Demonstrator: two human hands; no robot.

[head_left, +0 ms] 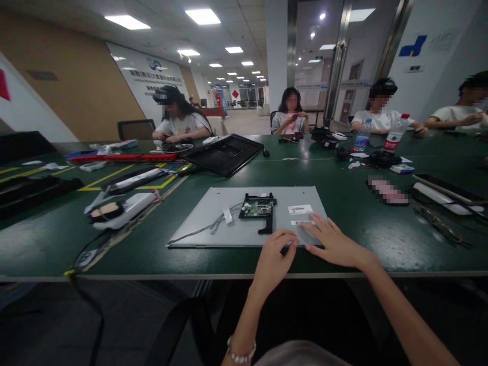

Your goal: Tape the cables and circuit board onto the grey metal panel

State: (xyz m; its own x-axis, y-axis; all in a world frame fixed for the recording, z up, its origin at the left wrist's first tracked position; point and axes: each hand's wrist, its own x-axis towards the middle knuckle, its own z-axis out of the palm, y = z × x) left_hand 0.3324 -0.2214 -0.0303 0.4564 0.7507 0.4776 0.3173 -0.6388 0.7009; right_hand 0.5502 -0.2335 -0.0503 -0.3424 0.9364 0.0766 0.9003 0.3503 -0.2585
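Note:
A flat grey metal display panel lies on the table in front of me. At its middle sits a green circuit board in a black plastic bracket, with grey cables running left. My left hand is at the panel's near edge below the bracket, thumb and forefinger drawn together; anything between them is too small to make out. My right hand lies open, fingers spread over the panel's near right corner. Just beyond those fingertips is a white label.
A black monitor frame lies farther back on the green table. To the left are a white device and cables. Bottles, a phone and glasses are to the right. Several people sit across the table.

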